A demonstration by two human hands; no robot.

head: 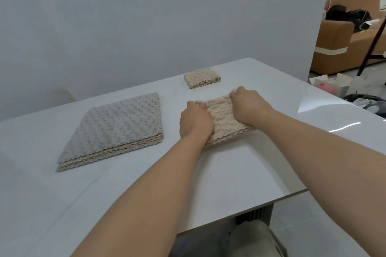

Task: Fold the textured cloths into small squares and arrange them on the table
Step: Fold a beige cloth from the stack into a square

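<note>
A beige textured cloth (221, 117) lies partly folded on the white table (229, 173), right of centre. My left hand (195, 122) grips its left edge with curled fingers. My right hand (249, 106) grips its far right corner, fingers curled over the fabric. A small folded beige square (201, 77) sits beyond them near the table's far edge. To the left lies a stack of unfolded cloths (117, 129), grey on top and beige beneath.
A pale wall stands right behind the table. The table's right edge runs close to my right arm. Past it are a brown sofa (342, 48), open white boxes (334, 83) and clutter on the floor.
</note>
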